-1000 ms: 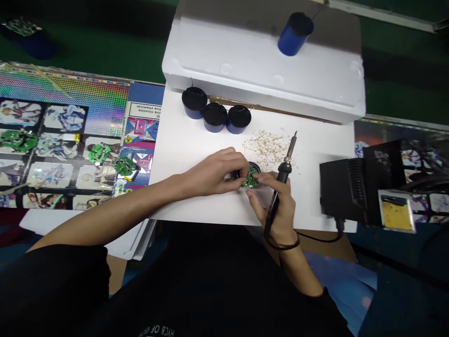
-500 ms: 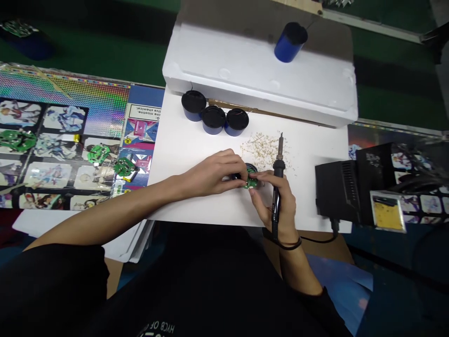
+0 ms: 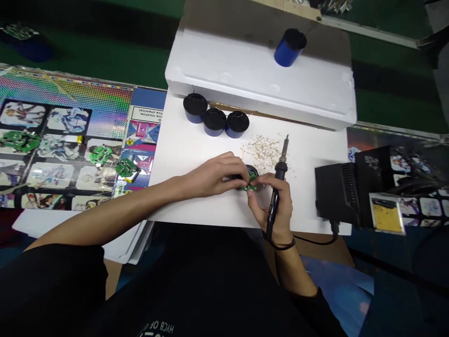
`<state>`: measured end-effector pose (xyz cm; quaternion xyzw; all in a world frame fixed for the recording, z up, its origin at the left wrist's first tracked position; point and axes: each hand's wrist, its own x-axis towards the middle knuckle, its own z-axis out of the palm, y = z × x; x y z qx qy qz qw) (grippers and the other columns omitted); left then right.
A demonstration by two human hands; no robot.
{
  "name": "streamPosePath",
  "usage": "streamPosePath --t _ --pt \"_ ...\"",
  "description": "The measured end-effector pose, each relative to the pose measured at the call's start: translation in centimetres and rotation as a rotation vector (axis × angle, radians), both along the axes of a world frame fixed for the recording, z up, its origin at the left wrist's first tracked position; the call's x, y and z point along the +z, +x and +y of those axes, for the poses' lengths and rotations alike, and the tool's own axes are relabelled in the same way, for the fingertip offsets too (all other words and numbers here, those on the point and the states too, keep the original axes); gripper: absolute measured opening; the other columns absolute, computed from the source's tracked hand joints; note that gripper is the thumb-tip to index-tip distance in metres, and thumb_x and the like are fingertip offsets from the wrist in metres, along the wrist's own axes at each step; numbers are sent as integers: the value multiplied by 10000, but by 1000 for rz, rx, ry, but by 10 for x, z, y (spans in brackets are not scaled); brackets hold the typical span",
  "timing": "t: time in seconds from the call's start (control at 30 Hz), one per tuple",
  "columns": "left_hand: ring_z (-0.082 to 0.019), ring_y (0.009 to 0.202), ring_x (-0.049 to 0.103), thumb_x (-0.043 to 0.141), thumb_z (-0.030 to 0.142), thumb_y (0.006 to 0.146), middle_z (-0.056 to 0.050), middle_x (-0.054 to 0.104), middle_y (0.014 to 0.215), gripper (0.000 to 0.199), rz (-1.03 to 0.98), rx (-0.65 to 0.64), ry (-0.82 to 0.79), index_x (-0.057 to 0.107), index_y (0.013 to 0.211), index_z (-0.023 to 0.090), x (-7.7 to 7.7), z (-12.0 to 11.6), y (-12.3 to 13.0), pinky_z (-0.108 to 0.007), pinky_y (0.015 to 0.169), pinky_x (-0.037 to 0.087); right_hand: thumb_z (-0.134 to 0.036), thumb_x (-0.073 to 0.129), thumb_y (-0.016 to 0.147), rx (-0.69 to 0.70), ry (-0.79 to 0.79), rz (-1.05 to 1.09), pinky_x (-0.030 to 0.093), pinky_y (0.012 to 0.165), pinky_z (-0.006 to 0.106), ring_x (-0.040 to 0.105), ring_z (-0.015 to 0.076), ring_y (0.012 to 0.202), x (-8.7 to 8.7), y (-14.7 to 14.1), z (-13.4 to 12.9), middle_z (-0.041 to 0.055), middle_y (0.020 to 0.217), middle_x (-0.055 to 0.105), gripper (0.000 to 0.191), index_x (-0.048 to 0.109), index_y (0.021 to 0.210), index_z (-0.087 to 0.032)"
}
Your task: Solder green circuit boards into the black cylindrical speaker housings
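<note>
A green circuit board (image 3: 251, 179) with a dark round rim lies at the middle of the white work surface, partly covered by my fingers. My left hand (image 3: 226, 174) is closed, thumb and fingertips pinching at the board's left side; whatever small part sits between them is hidden. My right hand (image 3: 277, 199) holds a black soldering iron (image 3: 280, 169) against the palm, its metal tip pointing up and away from the board. The right thumb and index finger reach to the board's right edge.
Several blue cylinders with black tops (image 3: 214, 120) stand beyond the hands and on a white foam block (image 3: 224, 61). Yellowish crumbs (image 3: 264, 152) are scattered behind the board. At right sit a black box (image 3: 335, 192) and a yellow sponge tray (image 3: 387, 215). More green boards (image 3: 100, 154) lie left.
My right hand has shifted slightly left, and the soldering iron leans more, its tip now farther right. My left hand's fingertips have moved slightly over the board.
</note>
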<state>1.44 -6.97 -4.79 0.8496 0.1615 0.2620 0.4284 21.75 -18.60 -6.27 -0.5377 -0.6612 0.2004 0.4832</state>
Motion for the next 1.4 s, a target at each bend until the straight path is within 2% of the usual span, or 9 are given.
streamPosePath --t 0.17,0.4,0.53,0.63,0.7,0.83,1.07,1.23,1.4 --pt "-222 1009 615 616 270 1066 -100 754 1079 150 19 -35 87 736 1079 180 2 1 0 -347 943 488 -106 776 883 34 -1 14 533 1091 572 671 294 1222 -3 9 2 78 1191 726 487 584 1296 -277" --pt "-233 1012 604 569 286 1088 -113 752 1143 207 95 -50 198 747 1087 180 4 2 0 -370 945 494 -97 782 876 57 -1 6 522 1128 583 670 291 1257 0 13 3 107 1280 722 491 586 1294 -259" --pt "-237 1028 616 586 289 1079 -116 746 1156 195 93 -52 225 757 1085 195 3 3 -1 -364 941 502 -166 724 946 -6 23 77 531 1111 574 690 294 1250 6 8 -2 111 1225 764 316 636 1241 -239" --pt "-240 1034 616 571 297 1085 -120 741 1172 213 110 -50 236 760 1084 201 3 3 -1 -365 951 499 -324 541 1066 -130 130 274 614 873 510 766 247 845 14 5 -5 32 862 778 242 642 1270 -240" --pt "-240 1034 613 548 302 1094 -120 739 1173 235 127 -54 239 761 1088 203 3 3 0 -367 957 497 -400 512 1065 -183 189 401 586 644 410 660 197 561 19 7 -6 -40 676 682 317 601 1334 -257" --pt "-240 1027 608 530 299 1100 -122 737 1178 248 136 -60 243 756 1099 197 2 3 0 -366 956 496 -358 657 933 -236 157 497 500 473 305 668 192 579 24 16 -11 -8 807 724 320 625 1237 -266" --pt "-241 1036 615 535 302 1100 -127 740 1191 246 127 -62 235 753 1100 187 2 4 0 -371 962 495 -283 726 857 -352 216 287 400 299 255 545 142 370 19 28 -38 -41 611 621 99 687 840 -193" --pt "-239 1048 624 545 294 1095 -125 742 1187 231 120 -67 212 755 1099 198 2 4 0 -373 966 502 -314 696 900 -271 202 25 581 473 367 674 216 542 18 35 -51 -3 661 667 74 716 868 -251" --pt "-236 1033 624 541 295 1096 -127 742 1176 236 104 -63 224 753 1085 194 2 4 0 -368 954 510 -273 719 870 -203 254 -82 590 479 355 693 215 542 16 38 -48 -16 673 691 43 723 913 -273"
